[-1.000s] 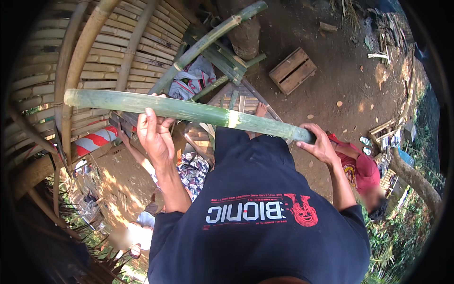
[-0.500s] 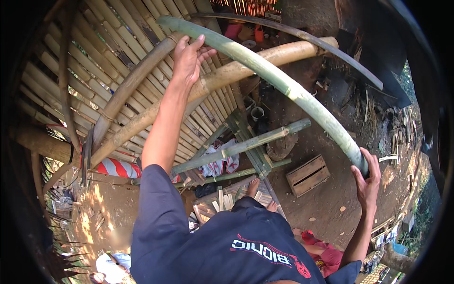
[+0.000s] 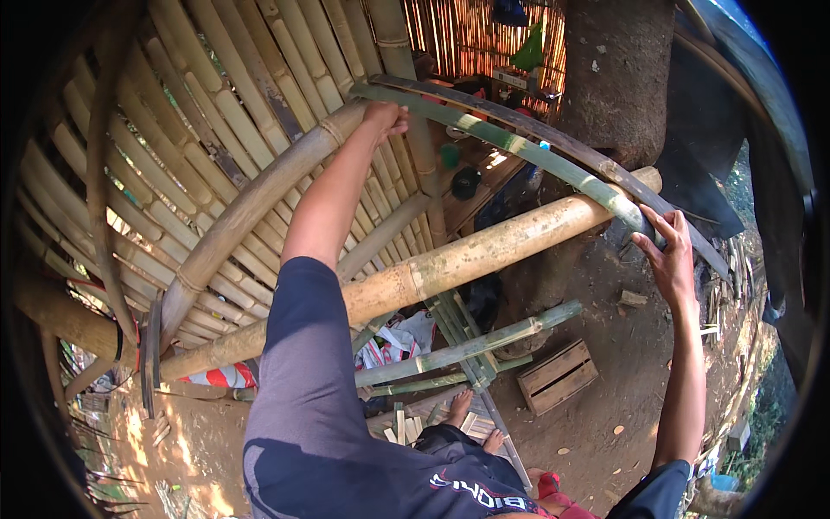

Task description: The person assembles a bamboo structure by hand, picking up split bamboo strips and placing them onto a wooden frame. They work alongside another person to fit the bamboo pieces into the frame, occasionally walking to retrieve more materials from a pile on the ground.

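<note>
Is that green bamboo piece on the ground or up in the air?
Up: the green bamboo piece is held above the dirt ground, with the left hand and right hand at its ends.

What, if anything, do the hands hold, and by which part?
A green bamboo, near its ends: the right hand at the right end, the left hand near the left, its exact grip unclear.

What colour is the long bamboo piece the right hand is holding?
The bamboo piece is green with paler bands; it shows best in the head view.
</note>
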A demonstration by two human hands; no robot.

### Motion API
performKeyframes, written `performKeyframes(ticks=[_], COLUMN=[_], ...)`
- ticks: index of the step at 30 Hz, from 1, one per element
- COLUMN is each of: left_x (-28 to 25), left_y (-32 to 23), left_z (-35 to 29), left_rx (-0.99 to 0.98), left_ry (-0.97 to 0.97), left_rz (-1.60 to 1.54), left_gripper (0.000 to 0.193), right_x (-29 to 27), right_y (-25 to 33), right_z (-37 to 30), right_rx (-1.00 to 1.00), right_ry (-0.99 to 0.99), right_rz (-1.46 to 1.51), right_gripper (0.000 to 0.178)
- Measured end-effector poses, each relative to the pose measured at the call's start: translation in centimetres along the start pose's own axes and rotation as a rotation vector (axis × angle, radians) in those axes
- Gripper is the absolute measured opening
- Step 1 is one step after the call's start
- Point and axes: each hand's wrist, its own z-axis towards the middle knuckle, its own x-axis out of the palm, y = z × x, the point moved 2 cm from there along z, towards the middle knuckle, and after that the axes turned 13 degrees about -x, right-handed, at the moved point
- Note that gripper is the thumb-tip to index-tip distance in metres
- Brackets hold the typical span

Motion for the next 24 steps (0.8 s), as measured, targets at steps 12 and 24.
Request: performKeyframes(ticks=[12, 24], left_x=[-0.8, -1.2], left_y=[0.2, -0.2], left_z=[1.7, 3.1], left_rx=[0.798, 0.792], left_ry=[-0.195, -0.189], left_rz=[0.918, 0.843], left_gripper=[0.047, 0.044], right_x=[0.2, 2.9], right_y=[-2.0, -2.4], right_z=[-1.6, -1.8], right_rx=[0.113, 0.129], right_ry=[-0.151, -0.295], right_rz=[-0.052, 0.019], right_gripper=[0.036, 0.030])
